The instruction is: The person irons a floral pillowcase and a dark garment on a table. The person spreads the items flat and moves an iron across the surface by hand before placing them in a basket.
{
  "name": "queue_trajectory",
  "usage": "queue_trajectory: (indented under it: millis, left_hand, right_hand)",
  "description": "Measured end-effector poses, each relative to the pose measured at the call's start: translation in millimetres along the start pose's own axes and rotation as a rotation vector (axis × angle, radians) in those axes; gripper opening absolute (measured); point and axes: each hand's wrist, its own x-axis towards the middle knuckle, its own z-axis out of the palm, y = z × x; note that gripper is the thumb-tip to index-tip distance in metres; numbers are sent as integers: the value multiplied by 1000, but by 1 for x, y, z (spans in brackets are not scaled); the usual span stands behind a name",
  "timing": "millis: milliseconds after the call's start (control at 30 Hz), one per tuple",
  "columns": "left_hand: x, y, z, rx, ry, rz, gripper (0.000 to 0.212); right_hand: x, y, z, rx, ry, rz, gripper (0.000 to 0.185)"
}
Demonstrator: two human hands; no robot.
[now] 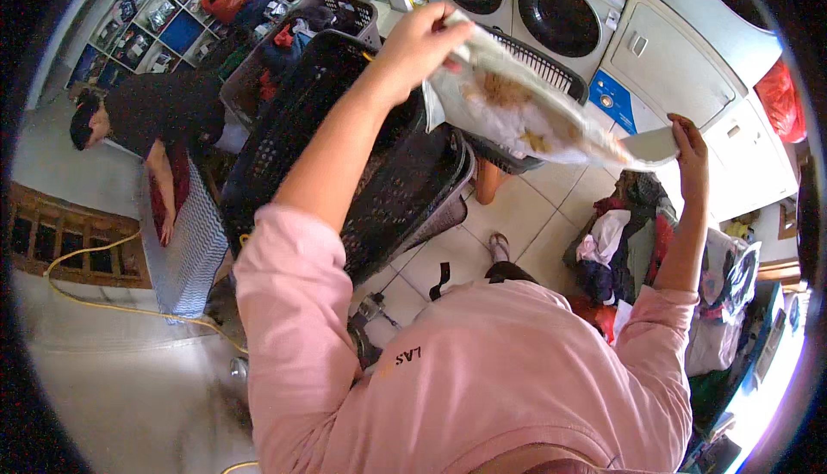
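Note:
A white cloth with a brown and yellow print [517,106] is stretched between my two hands, raised in front of me and slightly blurred. My left hand [423,48] pinches its upper left corner, above the black laundry baskets. At the other end, my right hand [691,141] grips the cloth's right corner, lower down and in front of the white machines. Beneath the cloth stands a dark slatted basket [568,77], partly covered by it. A large black perforated basket [400,196] lies below my left forearm.
Front-loading washers [559,19] line the far wall. Piled clothes [604,248] lie on the tiled floor at right. On the left, a person [161,112] leans over an ironing board [194,248], with a yellow cord [97,251] alongside. Shelves of packed clothes [155,12] stand behind.

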Motion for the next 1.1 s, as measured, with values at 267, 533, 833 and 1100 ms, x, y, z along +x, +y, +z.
queue_trajectory:
  millis: [267,533,833,1100]
  left_hand:
    - [183,-40,-39,29,207,-34,9]
    - [241,-167,-126,1001,361,-33,33]
    - [73,-54,-158,1104,126,-261,14]
    - [-222,-44,-189,908,507,-954,33]
  right_hand:
    - [101,6,35,-66,237,-184,24]
    - [113,60,168,-121,-235,-137,19]
    - [127,172,236,-333,-774,-84,35]
    - [248,-9,319,-2,-554,-597,28]
